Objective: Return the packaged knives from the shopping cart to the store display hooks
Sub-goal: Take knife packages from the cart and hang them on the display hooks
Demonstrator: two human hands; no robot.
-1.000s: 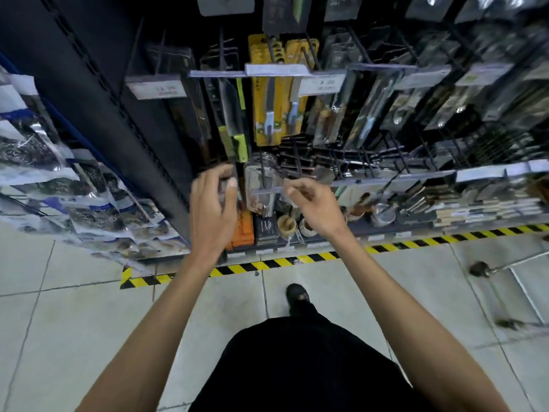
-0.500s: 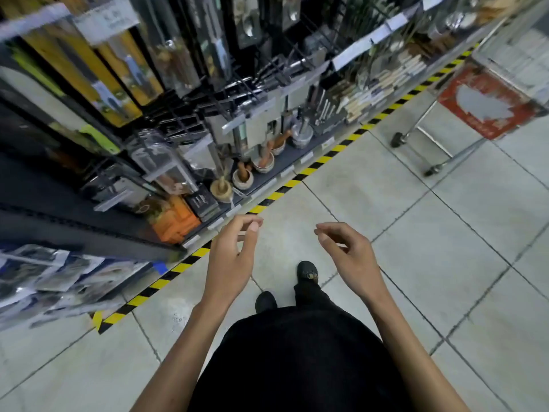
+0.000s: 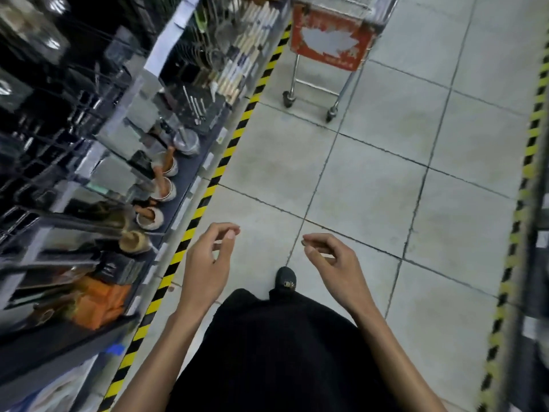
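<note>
Both hands, left (image 3: 205,264) and right (image 3: 335,266), hover empty with fingers loosely curled. The metal shopping cart with a red panel (image 3: 328,40) stands well ahead.

Landmark: the wire shopping cart with a red front panel (image 3: 329,40), standing on the pale tiled floor (image 3: 371,188) at the far end of the aisle. Left of the cart runs the dark store shelf (image 3: 190,173), edged along the floor by a yellow-and-black striped line (image 3: 225,153). On that shelf, nearer than the cart, a row of small mortars with wooden pestles (image 3: 162,188). Well short of the cart, both empty hands over the floor: left hand (image 3: 208,263) nearer the shelf, right hand (image 3: 335,263) beside it, apart. Right of the cart, a second striped line (image 3: 517,209).
</note>
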